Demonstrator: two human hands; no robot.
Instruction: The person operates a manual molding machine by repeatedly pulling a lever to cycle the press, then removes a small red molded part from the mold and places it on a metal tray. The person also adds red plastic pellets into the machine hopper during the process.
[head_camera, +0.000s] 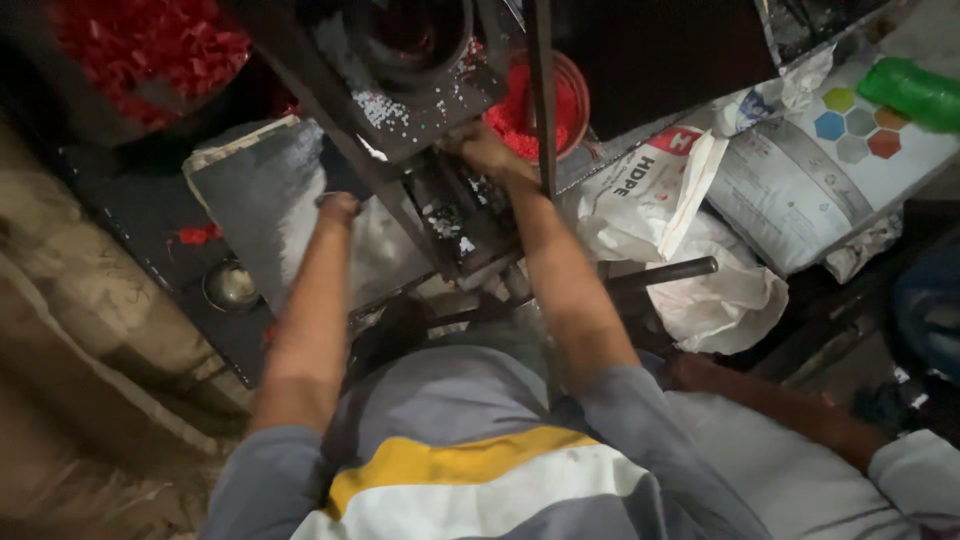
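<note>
- Left hand (338, 207) clenched on dark machine frame (400, 190).
- Right hand (483, 150) at frame by red-granule tub (572, 80); fingers' grip unclear.
- Frame likely heavy, rigid, dusty; hold bare edges.

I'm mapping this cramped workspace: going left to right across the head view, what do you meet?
Pile of red plastic pieces → small metal bowl → left hand → right hand → red tub of red granules → white sacks → green plastic item.
</note>
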